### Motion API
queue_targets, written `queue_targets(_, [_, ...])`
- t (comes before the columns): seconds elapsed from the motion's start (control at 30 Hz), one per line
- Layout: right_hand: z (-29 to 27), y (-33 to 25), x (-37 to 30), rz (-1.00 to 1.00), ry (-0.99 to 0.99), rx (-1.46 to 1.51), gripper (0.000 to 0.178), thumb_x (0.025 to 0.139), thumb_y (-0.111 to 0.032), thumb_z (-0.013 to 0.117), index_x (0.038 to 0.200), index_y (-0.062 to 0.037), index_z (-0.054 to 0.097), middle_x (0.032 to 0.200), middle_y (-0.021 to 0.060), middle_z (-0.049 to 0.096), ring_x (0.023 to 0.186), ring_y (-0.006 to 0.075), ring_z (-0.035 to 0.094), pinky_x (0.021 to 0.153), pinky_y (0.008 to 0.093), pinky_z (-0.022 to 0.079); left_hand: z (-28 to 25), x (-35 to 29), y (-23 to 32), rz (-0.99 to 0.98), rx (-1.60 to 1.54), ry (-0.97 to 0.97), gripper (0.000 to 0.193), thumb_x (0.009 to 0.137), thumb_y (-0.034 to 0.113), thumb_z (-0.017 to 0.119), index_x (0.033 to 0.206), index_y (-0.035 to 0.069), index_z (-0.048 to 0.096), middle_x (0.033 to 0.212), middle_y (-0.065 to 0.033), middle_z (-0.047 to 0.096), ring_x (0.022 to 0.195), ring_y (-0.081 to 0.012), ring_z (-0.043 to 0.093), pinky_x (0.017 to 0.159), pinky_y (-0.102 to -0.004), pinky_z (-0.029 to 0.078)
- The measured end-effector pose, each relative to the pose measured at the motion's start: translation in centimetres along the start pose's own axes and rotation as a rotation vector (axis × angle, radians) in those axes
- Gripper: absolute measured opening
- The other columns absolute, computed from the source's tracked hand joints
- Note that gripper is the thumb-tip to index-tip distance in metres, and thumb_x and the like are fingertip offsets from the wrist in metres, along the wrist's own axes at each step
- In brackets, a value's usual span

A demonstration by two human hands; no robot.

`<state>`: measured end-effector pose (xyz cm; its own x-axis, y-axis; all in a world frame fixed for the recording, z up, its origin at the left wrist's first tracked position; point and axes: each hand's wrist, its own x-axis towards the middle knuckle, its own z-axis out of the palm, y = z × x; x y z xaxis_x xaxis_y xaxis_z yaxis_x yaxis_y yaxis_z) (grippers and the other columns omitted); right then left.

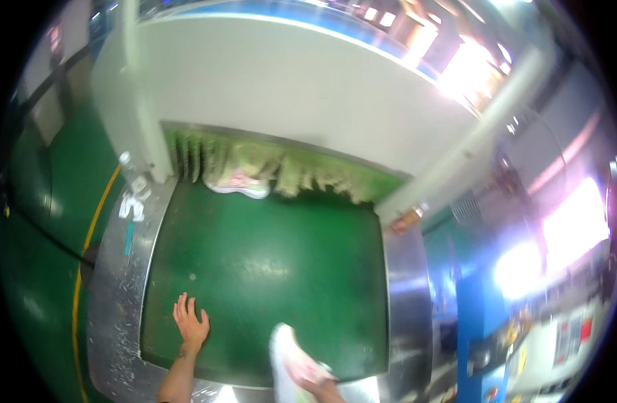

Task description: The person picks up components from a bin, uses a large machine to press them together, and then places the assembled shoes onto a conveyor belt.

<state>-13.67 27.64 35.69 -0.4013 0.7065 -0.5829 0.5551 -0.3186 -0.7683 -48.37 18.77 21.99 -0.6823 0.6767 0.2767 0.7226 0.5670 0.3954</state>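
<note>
My left hand (191, 321) is open, fingers spread, over the near left part of a green conveyor belt (268, 262). Nothing is in it. At the near edge, right of centre, my right hand (322, 389) grips a white and pink shoe (287, 356), its narrow end pointing away from me. Part of that hand is cut off by the lower edge of the picture. Another white shoe with pink and pale green (238, 184) lies on the far end of the belt, partly under a green fringed curtain (288, 164).
A pale machine housing (295, 80) rises behind the curtain. On the metal left rim (113, 295) are a clear bottle (135, 178), a crumpled white piece (131, 207) and a teal strip tool (129, 238). A bottle with orange-brown contents (408, 219) lies at the right rim.
</note>
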Motion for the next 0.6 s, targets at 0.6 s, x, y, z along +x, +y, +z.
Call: queue_targets(0.6, [-13.8, 10.9, -37.6, -0.692, 0.471, 0.514, 0.064, 0.085, -0.027, 0.064, 0.136, -0.0014, 0.036, 0.136, 0.0121, 0.041, 0.123, 0.0212, 0.041, 0.106, 0.0344, 0.031, -21.3, -28.2, 42.7, 0.252, -1.109, -1.398, 0.063, 0.086, 0.011, 0.057, 0.138, -0.006, 0.027, 0.137, -0.0177, 0.039, 0.124, -0.0266, 0.04, 0.104, -0.0381, 0.033])
